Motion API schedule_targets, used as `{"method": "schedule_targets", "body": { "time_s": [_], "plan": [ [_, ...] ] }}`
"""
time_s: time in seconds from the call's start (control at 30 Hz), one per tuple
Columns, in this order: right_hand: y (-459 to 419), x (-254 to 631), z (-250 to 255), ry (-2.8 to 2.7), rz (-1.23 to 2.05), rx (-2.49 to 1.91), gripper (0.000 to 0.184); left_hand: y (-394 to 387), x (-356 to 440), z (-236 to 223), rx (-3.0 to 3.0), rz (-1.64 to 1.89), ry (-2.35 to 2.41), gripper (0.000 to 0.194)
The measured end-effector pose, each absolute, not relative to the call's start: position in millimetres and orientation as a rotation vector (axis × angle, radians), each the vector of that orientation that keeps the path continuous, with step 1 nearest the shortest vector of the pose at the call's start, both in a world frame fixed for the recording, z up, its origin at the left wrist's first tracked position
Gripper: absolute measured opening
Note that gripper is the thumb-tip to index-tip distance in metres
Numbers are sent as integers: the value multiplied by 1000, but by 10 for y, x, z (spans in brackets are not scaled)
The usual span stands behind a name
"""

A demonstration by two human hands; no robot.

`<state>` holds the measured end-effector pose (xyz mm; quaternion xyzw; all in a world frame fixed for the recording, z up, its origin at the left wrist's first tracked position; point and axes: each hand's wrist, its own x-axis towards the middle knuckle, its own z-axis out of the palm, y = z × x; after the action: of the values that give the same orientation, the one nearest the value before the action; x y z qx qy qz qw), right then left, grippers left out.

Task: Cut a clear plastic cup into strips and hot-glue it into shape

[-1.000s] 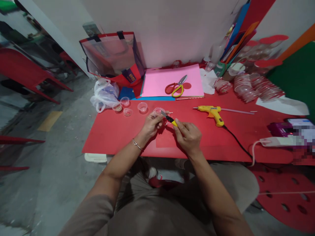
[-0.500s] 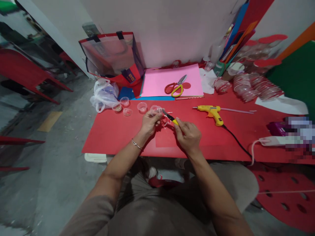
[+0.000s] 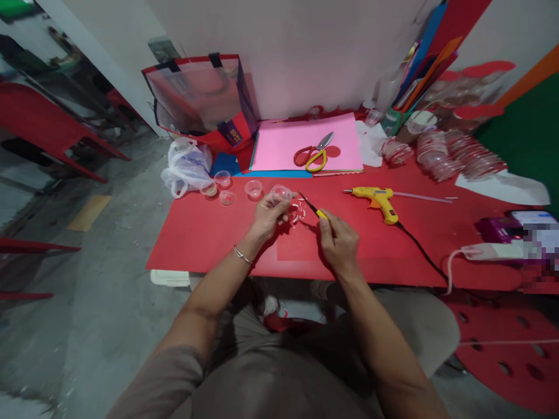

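In my left hand (image 3: 269, 215) is a small clear plastic cup (image 3: 280, 193), tilted, gripped between thumb and fingers. My right hand (image 3: 339, 237) is wrapped round the yellow handle of a utility knife (image 3: 315, 209). Its dark blade points up and left toward the cup, with a small gap between them. Below, on the red tabletop (image 3: 218, 238), lie thin whitish plastic scraps (image 3: 299, 213). Left of my left hand stand several more clear cups, one of them a plastic cup (image 3: 253, 188) close by.
A yellow glue gun (image 3: 376, 199) with its black cord lies to the right. Scissors (image 3: 315, 152) rest on pink paper (image 3: 279, 142) at the back. A white plastic bag (image 3: 187, 167) and a mesh tote (image 3: 198, 96) are at the left; stacked clear lids (image 3: 437, 156) are at the right.
My right hand has drawn the knife back to the right, so its blade has come away from the cup. My left hand still holds the cup in nearly the same place.
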<state>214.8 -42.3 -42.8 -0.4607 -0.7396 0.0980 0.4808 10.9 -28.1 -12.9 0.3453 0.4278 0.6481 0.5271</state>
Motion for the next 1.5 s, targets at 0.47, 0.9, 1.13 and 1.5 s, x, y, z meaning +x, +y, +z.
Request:
{"method": "schedule_targets", "body": {
  "time_s": [0.47, 0.9, 1.13, 1.5],
  "plan": [
    [-429, 2135, -433, -1897, 123, -1115, 34, -296, 145, -170, 815, 1477, 937, 56],
    [-428, 2147, -438, -1857, 128, -1191, 37, -293, 149, -176, 794, 1464, 963, 58],
    [-426, 2144, -446, -1888, 84, -1178, 35, -306, 152, -159, 812, 1458, 951, 60],
    [-432, 2126, -412, -1851, 313, -1145, 38, -313, 148, -106, 814, 1463, 954, 60]
  ]
}}
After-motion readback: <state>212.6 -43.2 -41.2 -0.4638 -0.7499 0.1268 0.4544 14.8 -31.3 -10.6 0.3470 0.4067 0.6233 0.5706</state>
